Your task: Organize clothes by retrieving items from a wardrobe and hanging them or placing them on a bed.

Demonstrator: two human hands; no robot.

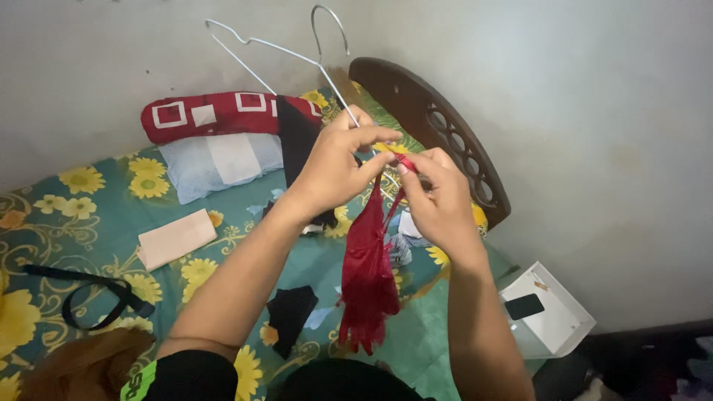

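Observation:
My left hand (338, 167) grips the lower bar of a thin white wire hanger (286, 52) that rises up and to the left above the bed. My right hand (438, 197) pinches the top strap of a red garment (368, 275) beside the left hand's fingertips. The red garment hangs down from both hands over the bed. A black cloth (295, 137) dangles behind my left hand; I cannot tell whether it hangs on the hanger.
The bed has a teal sheet with yellow flowers (82, 200), a red bolster (215, 113), a pale blue pillow (215, 163), a beige flat packet (176, 238), a black strap (93, 293) and a black cloth piece (291, 312). A dark wooden headboard (438, 126) and a white box with a phone (546, 312) stand to the right.

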